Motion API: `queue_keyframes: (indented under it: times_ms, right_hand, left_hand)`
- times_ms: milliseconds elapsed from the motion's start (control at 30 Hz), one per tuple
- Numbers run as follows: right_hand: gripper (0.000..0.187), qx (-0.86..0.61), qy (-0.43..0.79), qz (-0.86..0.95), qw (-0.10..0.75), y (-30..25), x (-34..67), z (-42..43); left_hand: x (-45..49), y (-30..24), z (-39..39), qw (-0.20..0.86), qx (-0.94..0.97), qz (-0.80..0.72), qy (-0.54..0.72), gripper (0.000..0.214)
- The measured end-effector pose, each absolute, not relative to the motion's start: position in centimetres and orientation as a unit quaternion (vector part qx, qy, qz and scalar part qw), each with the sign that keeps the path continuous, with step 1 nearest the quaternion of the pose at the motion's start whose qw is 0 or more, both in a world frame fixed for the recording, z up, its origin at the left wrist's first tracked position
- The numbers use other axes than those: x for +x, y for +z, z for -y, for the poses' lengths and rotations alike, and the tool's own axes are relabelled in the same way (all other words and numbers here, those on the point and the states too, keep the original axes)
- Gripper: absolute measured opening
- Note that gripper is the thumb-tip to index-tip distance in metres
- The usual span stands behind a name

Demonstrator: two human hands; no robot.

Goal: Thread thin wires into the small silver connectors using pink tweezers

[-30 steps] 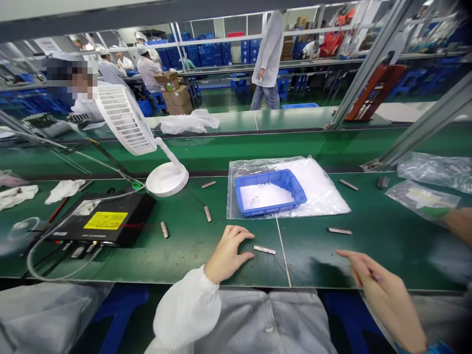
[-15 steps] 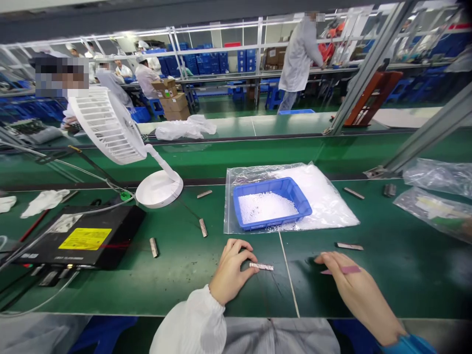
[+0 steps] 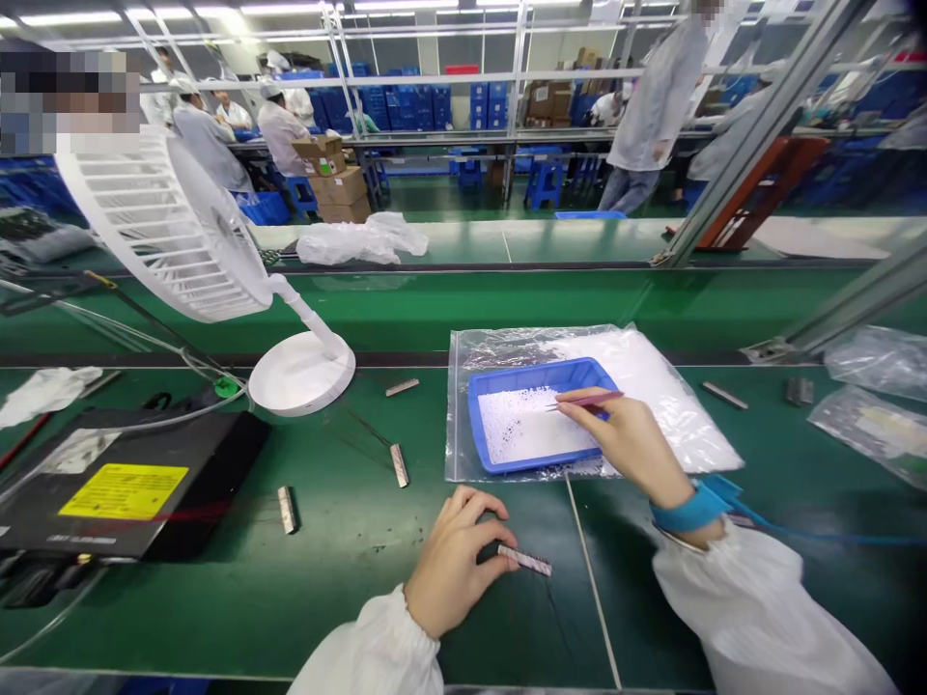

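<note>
My left hand (image 3: 458, 560) rests on the green bench, with thumb and fingers pinching the end of a small pale rectangular bar (image 3: 528, 561). Thin dark wires trail from that bar toward the bench's near edge. Over the blue tray (image 3: 474, 425), my right hand (image 3: 637, 439) grips reddish tweezers (image 3: 598, 398). The tweezer tips point left, at the small white beads (image 3: 511, 415) in the tray; whether they hold a bead is too small to tell. Under the tray lies a clear plastic bag (image 3: 677, 425) filled with white material. A blue wrist strap (image 3: 688, 510) circles my right wrist.
Similar small bars (image 3: 400, 465) lie about the bench, one more by the black box (image 3: 224, 473) at left. A white fan (image 3: 300, 372) stands behind them. Clear bags (image 3: 869, 434) lie at far right. Several people in white coats are beyond the bench.
My right hand has moved left and away from me with the tweezers, from the bench to above the tray. My left hand keeps its pinch on the bar. The camera view has shifted.
</note>
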State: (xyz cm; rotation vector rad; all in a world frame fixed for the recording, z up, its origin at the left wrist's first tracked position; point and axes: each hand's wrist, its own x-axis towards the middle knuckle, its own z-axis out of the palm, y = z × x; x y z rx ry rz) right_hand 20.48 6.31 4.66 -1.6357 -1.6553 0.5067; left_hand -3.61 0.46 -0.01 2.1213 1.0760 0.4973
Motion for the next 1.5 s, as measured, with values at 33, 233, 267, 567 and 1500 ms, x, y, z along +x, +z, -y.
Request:
queue_keyframes:
  times_ms: [33,233,267,567,1500]
  right_hand:
    - [0.025,-0.637,0.183,0.659,0.356,4.3,20.4,-6.8]
    - [0.026,-0.626,0.159,0.699,0.307,3.0,20.3,-6.7]
    - [0.026,-0.631,0.158,0.698,0.3,2.9,20.3,-6.6]
    - [0.027,-0.65,0.134,0.703,0.255,2.6,20.2,-6.6]
    - [0.026,-0.65,0.121,0.712,0.238,2.9,20.1,-6.7]
  left_hand:
    - [-3.6,-0.1,-0.4,0.348,0.817,-0.416,0.193,0.013]
    - [-3.6,-0.4,-0.3,0.351,0.814,-0.415,0.205,0.011]
    - [-3.6,-0.4,-0.3,0.352,0.813,-0.415,0.206,0.012]
    - [-3.6,-0.3,-0.4,0.359,0.808,-0.42,0.207,0.021]
    - [-3.7,-0.6,-0.2,0.341,0.815,-0.411,0.225,0.019]
